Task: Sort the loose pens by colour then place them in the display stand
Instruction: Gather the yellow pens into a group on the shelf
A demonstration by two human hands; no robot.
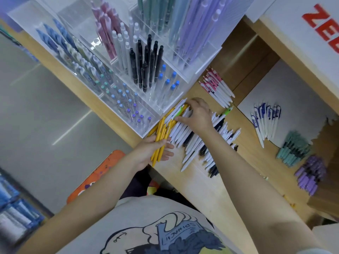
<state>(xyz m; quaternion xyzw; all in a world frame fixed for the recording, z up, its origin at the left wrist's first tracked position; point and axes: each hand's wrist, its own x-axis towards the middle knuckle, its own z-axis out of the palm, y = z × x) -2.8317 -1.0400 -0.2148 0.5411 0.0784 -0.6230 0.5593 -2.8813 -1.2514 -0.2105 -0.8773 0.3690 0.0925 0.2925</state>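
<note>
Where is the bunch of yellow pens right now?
In the head view, left of centre: the left hand grips the yellow pens at the wooden counter's edge, just below the clear display stand and beside the white pens.

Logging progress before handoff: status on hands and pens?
Left hand grips a bunch of yellow pens. Right hand reaches into the mixed loose pile beside the display stand. Sorting unfinished; nothing blocking.
</note>
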